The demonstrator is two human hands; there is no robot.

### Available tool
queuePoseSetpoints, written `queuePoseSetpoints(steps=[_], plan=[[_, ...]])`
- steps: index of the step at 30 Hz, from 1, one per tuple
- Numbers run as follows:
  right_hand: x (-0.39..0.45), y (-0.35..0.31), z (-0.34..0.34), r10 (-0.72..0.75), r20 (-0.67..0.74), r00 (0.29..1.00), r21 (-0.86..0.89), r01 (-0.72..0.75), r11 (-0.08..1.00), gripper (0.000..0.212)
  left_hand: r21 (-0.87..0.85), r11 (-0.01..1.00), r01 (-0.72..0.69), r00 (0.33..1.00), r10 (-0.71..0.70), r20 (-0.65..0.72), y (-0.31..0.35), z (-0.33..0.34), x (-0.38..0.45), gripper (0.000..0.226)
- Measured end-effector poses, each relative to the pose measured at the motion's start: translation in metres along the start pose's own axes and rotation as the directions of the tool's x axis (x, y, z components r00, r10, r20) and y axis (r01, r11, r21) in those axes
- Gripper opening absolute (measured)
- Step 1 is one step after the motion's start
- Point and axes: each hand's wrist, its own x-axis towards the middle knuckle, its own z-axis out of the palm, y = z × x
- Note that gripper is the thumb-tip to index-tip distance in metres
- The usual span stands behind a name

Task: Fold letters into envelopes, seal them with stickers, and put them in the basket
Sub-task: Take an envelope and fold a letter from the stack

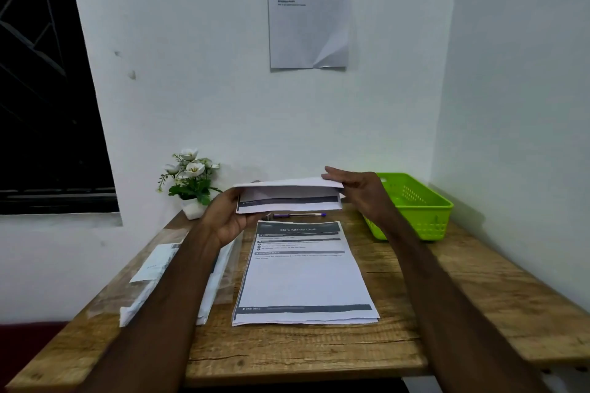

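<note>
letter in hands: one folded letter (289, 195), left hand (228, 217) and right hand (357, 190) each pinching an end
letters on surface: maybe two, stacked (303, 277)
basket: one green basket (415, 206)
pen: one (298, 215)

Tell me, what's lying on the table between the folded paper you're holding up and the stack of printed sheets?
A purple pen lies there, crosswise on the wooden table, just below the folded letter and above the paper stack. The head view shows it.

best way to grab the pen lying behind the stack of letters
Pinch the pen at mid-barrel from straight above. It lies flat on the table, running left to right, so thumb and finger can close across its thin width. The held letter hangs just over it, so come in beneath that.
</note>
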Motion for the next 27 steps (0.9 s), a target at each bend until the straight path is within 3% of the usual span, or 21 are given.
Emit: queuePoseSetpoints(steps=[2, 5, 9, 13, 16, 20, 22, 25, 27], plan=[[-0.003, 0.005, 0.001, -0.058, -0.044, 0.997, -0.205, 0.048, 0.978, 0.044, -0.036, 0.999, -0.01, 1.0, 0.01, 0.004, 0.001, -0.002, 0.0, 0.038], [-0.009, 0.003, 0.004, -0.141, -0.037, 0.989, -0.501, 0.104, 0.859, 0.052, -0.038, 0.999, 0.01, 1.0, -0.009, 0.022, -0.001, -0.004, 0.001, 0.057], [-0.013, -0.001, 0.008, -0.204, 0.033, 0.978, -0.669, 0.173, 0.723, 0.052, 0.143, 0.988, -0.067, 0.997, 0.072, -0.031, -0.006, -0.003, -0.001, 0.039], [-0.01, 0.005, 0.013, -0.218, 0.021, 0.976, -0.76, 0.157, 0.631, 0.06, 0.188, 0.975, -0.116, 0.989, 0.13, -0.064, -0.008, -0.002, -0.001, 0.022], [-0.009, 0.01, 0.021, -0.245, -0.133, 0.96, -0.699, 0.084, 0.71, 0.065, 0.207, 0.97, -0.124, 0.989, 0.137, -0.05, -0.007, -0.003, 0.001, 0.018], [0.001, -0.008, 0.051, -0.309, -0.226, 0.924, -0.657, 0.09, 0.749, 0.035, 0.279, 0.954, -0.11, 0.993, 0.119, -0.016, -0.01, -0.001, 0.004, 0.033], [0.013, -0.02, 0.066, -0.214, -0.115, 0.97, -0.639, 0.093, 0.763, 0.023, 0.315, 0.944, -0.097, 0.995, 0.1, 0.005, -0.015, 0.003, 0.002, 0.035], [0.026, -0.034, 0.089, 0.006, 0.091, 0.996, -0.689, 0.059, 0.722, 0.031, 0.356, 0.932, -0.071, 0.997, 0.068, 0.022, -0.022, 0.009, 0.0, 0.034], [0.029, -0.038, 0.101, 0.062, 0.151, 0.987, -0.731, 0.069, 0.679, 0.035, 0.351, 0.934, -0.064, 0.998, 0.059, 0.026, -0.023, 0.011, -0.001, 0.035]])
